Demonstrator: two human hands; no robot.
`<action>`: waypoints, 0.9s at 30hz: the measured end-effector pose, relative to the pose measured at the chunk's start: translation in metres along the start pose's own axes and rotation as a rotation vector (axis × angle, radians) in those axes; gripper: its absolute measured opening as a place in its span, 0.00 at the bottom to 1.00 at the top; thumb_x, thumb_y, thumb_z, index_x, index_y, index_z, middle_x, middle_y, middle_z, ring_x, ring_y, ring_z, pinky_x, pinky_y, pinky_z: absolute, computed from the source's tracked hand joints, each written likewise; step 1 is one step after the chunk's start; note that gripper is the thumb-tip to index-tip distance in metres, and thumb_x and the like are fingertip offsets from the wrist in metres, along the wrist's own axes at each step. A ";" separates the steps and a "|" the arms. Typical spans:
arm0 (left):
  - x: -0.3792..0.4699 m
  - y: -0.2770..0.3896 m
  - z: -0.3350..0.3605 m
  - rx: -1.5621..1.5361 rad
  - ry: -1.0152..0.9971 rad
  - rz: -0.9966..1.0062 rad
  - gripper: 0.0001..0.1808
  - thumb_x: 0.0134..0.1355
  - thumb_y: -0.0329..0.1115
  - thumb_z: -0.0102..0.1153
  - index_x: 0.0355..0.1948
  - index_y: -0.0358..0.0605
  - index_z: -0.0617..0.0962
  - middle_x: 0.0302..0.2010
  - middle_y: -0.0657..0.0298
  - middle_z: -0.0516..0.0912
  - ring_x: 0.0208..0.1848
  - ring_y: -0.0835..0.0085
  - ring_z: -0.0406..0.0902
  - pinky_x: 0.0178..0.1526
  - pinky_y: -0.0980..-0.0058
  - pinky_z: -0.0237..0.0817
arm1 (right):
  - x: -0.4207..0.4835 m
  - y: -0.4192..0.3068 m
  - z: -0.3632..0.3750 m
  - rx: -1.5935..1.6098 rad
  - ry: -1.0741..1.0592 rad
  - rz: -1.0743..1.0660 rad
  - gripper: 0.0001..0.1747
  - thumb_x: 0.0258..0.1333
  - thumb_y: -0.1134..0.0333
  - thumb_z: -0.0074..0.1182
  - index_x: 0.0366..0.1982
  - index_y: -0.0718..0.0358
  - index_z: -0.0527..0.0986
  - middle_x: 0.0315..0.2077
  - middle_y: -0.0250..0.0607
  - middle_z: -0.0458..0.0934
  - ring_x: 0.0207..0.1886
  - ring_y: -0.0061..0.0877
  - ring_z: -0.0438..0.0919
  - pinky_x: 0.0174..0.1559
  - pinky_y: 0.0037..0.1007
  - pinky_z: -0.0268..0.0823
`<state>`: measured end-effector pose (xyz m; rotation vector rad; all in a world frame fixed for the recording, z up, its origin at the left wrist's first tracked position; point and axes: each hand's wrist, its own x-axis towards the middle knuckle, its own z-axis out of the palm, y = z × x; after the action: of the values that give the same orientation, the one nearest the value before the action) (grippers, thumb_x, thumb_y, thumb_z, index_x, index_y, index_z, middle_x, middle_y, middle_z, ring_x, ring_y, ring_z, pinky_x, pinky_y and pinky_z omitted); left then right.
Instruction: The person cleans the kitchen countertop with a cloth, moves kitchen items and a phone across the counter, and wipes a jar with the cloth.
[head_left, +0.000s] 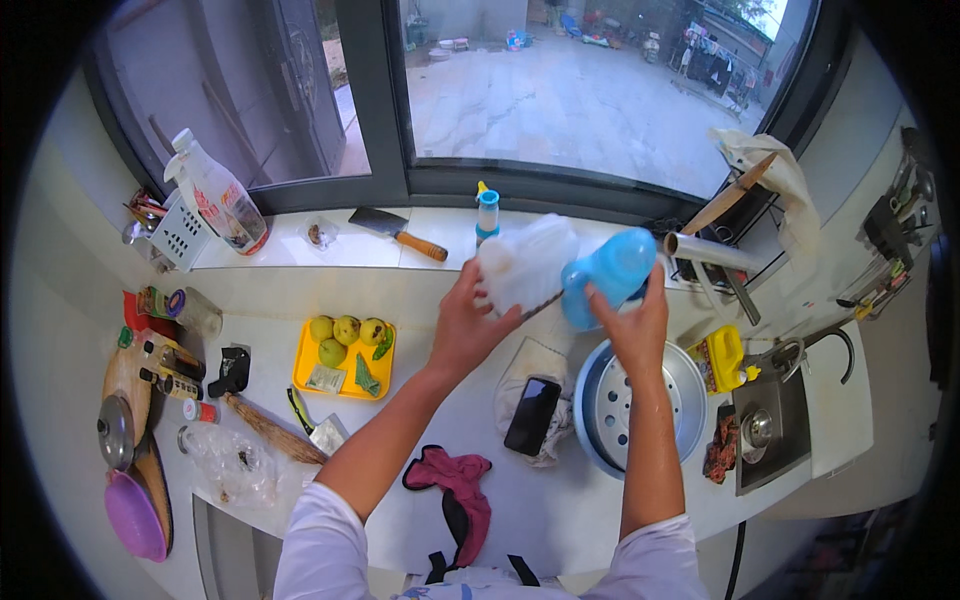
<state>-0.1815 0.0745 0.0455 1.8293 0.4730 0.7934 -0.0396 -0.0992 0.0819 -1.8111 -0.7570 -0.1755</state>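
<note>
My left hand (476, 322) grips a blurred, whitish translucent plastic container (531, 259) above the back edge of the counter. Beside it, my right hand (634, 319) holds a light blue plastic bottle (615, 266), tilted, with its rounded end up to the right. Behind the whitish container, a small bottle with a blue cap (488, 210) stands on the window ledge. Below my hands a black phone (532, 416) lies on a pale cloth (534, 364). Under my right forearm sits a round metal basin (589, 420) with a perforated metal tray (616, 420) in it.
A cleaver (397, 232) lies on the ledge. A yellow tray (343, 386) of green fruit, a knife (319, 427), a straw brush (274, 430) and a plastic bag (232, 465) are on the left. A maroon cloth (465, 487) lies near me. At right are a yellow jug (724, 360) and a sink (784, 442).
</note>
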 end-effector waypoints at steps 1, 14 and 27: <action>0.016 0.009 0.009 -0.007 0.003 0.012 0.37 0.50 0.30 0.73 0.60 0.39 0.69 0.48 0.54 0.82 0.52 0.66 0.82 0.46 0.68 0.80 | 0.019 0.004 -0.005 -0.061 0.044 -0.048 0.39 0.42 0.59 0.75 0.55 0.65 0.69 0.47 0.51 0.77 0.50 0.45 0.76 0.55 0.41 0.68; 0.098 -0.015 0.092 0.189 0.210 0.183 0.38 0.52 0.33 0.74 0.59 0.42 0.65 0.50 0.41 0.78 0.51 0.39 0.75 0.53 0.50 0.67 | 0.105 0.062 0.028 -0.318 0.224 -0.106 0.44 0.41 0.59 0.75 0.58 0.65 0.66 0.55 0.52 0.72 0.59 0.52 0.70 0.60 0.49 0.62; 0.074 -0.043 0.100 0.078 0.240 0.361 0.36 0.55 0.27 0.70 0.63 0.41 0.67 0.58 0.49 0.73 0.53 0.55 0.78 0.53 0.64 0.75 | 0.113 0.102 0.054 -0.399 0.317 -0.149 0.53 0.40 0.56 0.77 0.63 0.74 0.63 0.57 0.64 0.71 0.62 0.54 0.69 0.66 0.47 0.59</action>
<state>-0.0565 0.0722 0.0041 1.9288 0.3304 1.2655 0.0944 -0.0242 0.0325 -2.0312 -0.6601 -0.7373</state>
